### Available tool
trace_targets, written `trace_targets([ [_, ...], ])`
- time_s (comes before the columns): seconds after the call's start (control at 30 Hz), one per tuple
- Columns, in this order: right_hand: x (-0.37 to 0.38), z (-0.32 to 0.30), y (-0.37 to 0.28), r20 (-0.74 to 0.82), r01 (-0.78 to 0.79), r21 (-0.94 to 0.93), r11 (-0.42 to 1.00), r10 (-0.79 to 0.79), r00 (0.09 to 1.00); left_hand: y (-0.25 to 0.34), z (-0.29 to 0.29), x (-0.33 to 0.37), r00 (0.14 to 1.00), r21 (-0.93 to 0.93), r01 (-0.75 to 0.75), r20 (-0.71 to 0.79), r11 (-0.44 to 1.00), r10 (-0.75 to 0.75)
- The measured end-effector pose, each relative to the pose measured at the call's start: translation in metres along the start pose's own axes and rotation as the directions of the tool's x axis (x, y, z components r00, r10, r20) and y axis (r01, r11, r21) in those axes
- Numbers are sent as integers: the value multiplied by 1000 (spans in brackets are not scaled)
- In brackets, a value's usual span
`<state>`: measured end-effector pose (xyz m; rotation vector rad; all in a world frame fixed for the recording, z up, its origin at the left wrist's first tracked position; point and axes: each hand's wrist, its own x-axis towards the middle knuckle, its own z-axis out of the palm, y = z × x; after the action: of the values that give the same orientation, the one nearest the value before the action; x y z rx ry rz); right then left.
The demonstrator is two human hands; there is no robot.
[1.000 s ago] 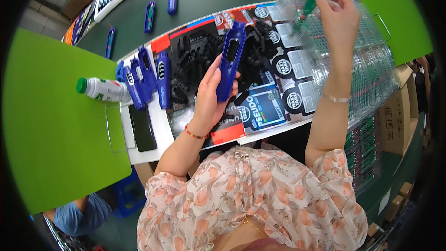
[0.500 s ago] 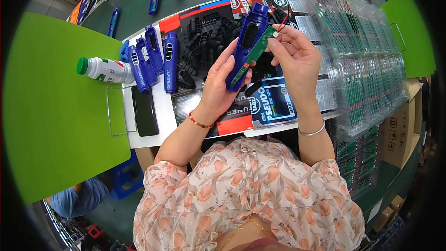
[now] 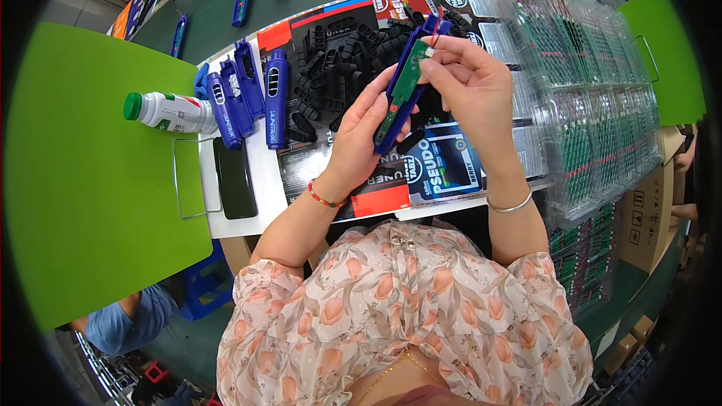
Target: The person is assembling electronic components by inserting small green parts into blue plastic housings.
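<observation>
My left hand (image 3: 362,128) is closed round a long blue plastic housing half (image 3: 385,143), held tilted over the printed mat. Within it lies a narrow green circuit board (image 3: 407,84), its upper end bearing a white connector and red wires (image 3: 434,37). My right hand (image 3: 475,84) pinches that upper end of the board between thumb and fingers. Black oval plastic parts (image 3: 331,68) lie heaped behind and beside the housing. To the left rest a blue housing (image 3: 276,94) and several more blue shells (image 3: 231,98).
Clear trays of green circuit boards (image 3: 575,98) stand stacked at right. A black phone (image 3: 235,180) and a white bottle with green cap (image 3: 169,111) lie at left, by a green panel (image 3: 90,180). Blue housings with boards (image 3: 243,0) lie on the far table. Another person's sleeve (image 3: 128,323) shows lower left.
The circuit board has gone from lying across the housing to lying along it, inside. The housing has turned in my left hand, and my right hand has shifted slightly left.
</observation>
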<state>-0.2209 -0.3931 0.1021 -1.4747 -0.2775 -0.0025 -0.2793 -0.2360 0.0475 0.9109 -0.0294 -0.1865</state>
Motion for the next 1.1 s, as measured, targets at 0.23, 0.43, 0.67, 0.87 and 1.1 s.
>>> trace_targets([
  [0.23,-5,5,7,-71,91,-313,946,-118,990,0,3,-2,998,161,3,-64,987,8],
  [0.43,-6,6,6,-27,191,-435,880,-225,974,2,7,-3,991,302,-7,-128,953,48],
  [0.67,-9,22,7,-147,154,-248,956,-194,970,14,15,6,966,407,-96,-181,908,183],
  [0.87,-3,-6,17,-223,126,-353,927,-214,951,52,-6,44,957,678,-54,-174,733,232],
  [1.1,-17,-64,41,-127,52,-670,741,-183,975,113,-131,206,783,688,56,-479,723,396],
])
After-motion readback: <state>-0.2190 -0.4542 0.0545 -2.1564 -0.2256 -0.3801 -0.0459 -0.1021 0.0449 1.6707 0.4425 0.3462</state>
